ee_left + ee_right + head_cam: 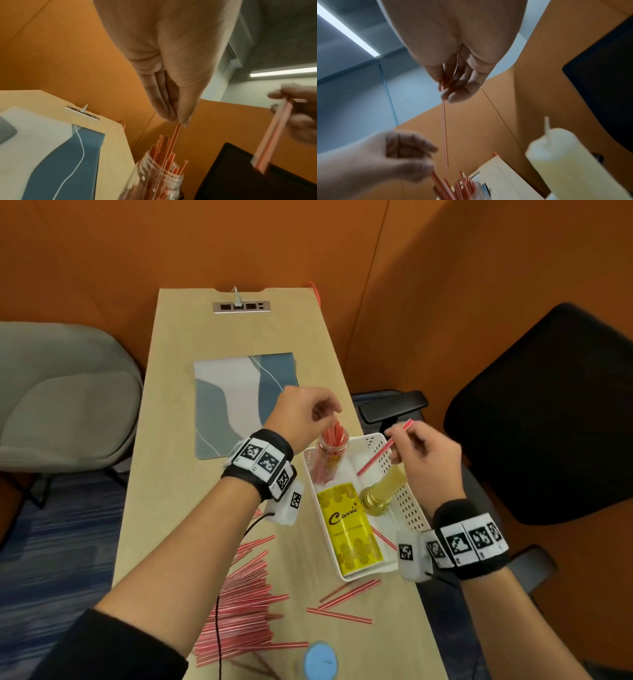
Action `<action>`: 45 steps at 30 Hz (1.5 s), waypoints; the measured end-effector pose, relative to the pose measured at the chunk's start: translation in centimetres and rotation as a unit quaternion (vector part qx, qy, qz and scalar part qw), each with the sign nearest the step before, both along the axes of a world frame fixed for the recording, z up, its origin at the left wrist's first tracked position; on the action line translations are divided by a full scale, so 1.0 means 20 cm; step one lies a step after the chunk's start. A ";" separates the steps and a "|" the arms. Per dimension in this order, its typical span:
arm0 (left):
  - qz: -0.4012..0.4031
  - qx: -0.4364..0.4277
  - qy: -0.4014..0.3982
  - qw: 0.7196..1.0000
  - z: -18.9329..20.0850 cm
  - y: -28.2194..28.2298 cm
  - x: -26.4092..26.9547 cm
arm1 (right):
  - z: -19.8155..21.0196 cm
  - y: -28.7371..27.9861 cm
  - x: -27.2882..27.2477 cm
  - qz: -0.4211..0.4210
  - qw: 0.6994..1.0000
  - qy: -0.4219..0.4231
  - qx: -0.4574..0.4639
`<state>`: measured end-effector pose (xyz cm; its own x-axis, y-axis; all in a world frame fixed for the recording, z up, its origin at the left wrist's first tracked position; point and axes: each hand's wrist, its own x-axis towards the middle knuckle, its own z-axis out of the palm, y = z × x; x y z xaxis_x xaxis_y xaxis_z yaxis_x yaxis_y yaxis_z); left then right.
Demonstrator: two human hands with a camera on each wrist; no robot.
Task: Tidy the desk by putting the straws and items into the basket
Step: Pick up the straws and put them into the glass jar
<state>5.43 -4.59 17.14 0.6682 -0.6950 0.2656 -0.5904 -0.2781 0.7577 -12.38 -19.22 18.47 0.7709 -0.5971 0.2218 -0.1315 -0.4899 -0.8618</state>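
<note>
Red-and-white striped, the straw [383,448] in my right hand [430,460] slants over the white basket [409,501], its upper end past my fingertips toward the black chair [548,412] and its lower end pointing down and left at the basket floor. My right thumb and fingers are pinched round its upper part. The glass jar [330,455] that takes the straws stands upright in the basket's far left corner, so it lies to the left of this straw's lower tip; I judge the coming move turns on swinging the long axis nearer to upright and carrying the tip leftward over the jar's mouth.

My left hand [305,414] is the nearer one to that jar, directly above it, with thumb and fingertips closed on the top of another straw [176,133] whose lower end is already inside the mouth among the rest. That hand sits where my right straw must go, and I think it has to clear first.

Beside the jar in the basket lie a yellow box [349,534] and a pale yellow bottle [387,486] on its side. On the wooden desk [178,474], near me, a big heap of loose straws [245,594] waits, with a few more [342,601] just in front of the basket and a blue lid [320,660] at the near edge.
</note>
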 end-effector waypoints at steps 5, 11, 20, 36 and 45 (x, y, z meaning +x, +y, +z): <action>0.006 0.101 -0.041 0.994 -0.14 0.02 -0.01 | 0.09 -0.06 0.20 -0.006 0.997 -0.061 -0.047; 0.119 0.029 0.007 0.992 -0.30 0.28 -0.01 | -0.05 -0.04 0.43 0.055 0.992 0.001 -0.109; 0.235 0.299 0.164 0.910 -0.73 0.96 -0.23 | -0.31 0.27 0.27 0.092 0.987 0.065 -0.115; 0.211 0.291 0.198 0.912 -0.94 1.20 -0.61 | -1.04 0.89 -0.25 0.332 0.838 0.389 -0.193; 0.190 0.270 0.168 0.929 -0.90 1.25 -0.57 | -0.91 0.78 -0.28 0.290 0.895 0.337 -0.042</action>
